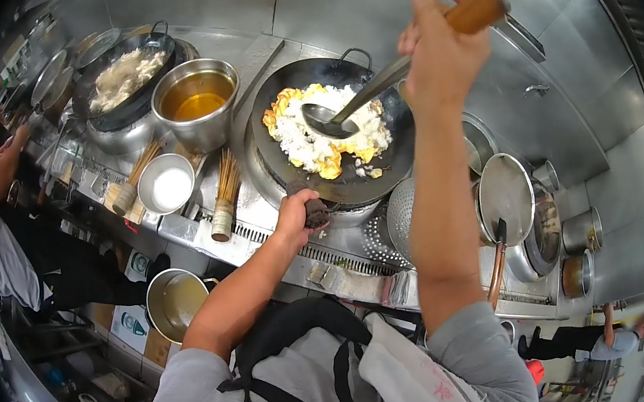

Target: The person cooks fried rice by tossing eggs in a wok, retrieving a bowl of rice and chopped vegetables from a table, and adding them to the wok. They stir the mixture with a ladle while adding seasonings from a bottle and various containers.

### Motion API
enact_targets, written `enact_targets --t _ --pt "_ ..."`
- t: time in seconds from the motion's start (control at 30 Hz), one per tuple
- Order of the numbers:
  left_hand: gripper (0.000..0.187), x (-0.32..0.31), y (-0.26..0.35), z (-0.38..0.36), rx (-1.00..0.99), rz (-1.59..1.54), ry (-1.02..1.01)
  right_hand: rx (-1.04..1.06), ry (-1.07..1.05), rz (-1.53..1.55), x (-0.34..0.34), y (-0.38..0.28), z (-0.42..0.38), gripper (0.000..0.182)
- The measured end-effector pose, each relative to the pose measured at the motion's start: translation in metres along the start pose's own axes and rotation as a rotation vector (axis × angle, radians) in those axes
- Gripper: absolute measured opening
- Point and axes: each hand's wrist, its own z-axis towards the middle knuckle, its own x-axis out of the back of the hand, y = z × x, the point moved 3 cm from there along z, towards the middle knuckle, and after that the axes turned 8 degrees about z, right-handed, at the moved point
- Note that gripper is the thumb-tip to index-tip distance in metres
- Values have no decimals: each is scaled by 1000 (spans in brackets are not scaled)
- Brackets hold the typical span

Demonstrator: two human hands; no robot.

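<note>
A black wok (356, 185) sits on the burner in front of me, holding white rice mixed with yellow cooked egg (331, 164). My right hand (444, 48), raised above the wok's right side, is closed around the wooden handle of a ladle (372, 86). The ladle's metal bowl rests against the rice. At the wok's near edge my left hand (292, 220) is closed on a dark cloth (315, 212). Whatever part of the wok lies under the cloth is hidden.
Left of the wok stand a steel pot of amber liquid (200, 104), a bowl of white stuff (170, 185) and bamboo brushes (226, 192). A second wok (119, 89) is farther left, near a co-worker (0, 237). Strainers (506, 196) lie right; a low pot (179, 304) stands below.
</note>
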Motion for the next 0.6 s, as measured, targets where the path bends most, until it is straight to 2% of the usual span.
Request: enact_targets --t 0.03,0.1,0.23,0.3,0.37,0.43,0.47,0.53,0.6 --pt "21 3 -2 0 11 6 7 -10 10 -2 1 30 -11 19" --pt "21 3 -1 2 -3 -20 -67 -16 -158 -176 18 101 -26 18" --pt "21 1 -2 0 -16 -23 -46 2 -185 -286 25 66 2 17" --pt "21 -2 3 4 -17 -28 -38 -121 -179 -207 49 48 -12 16" --pt "22 -3 3 -4 -17 -5 -11 -163 -120 -191 79 72 27 17" --pt "23 -2 9 -5 23 -10 -15 -132 79 -30 107 61 78 18" --pt "24 -5 16 -8 67 -88 -30 -117 74 -29 112 52 86 18" --pt "27 -7 15 -9 126 -155 -21 16 204 106 132 30 78 17" --pt "28 -5 13 -3 159 -107 -15 -24 125 115 129 76 23 18"
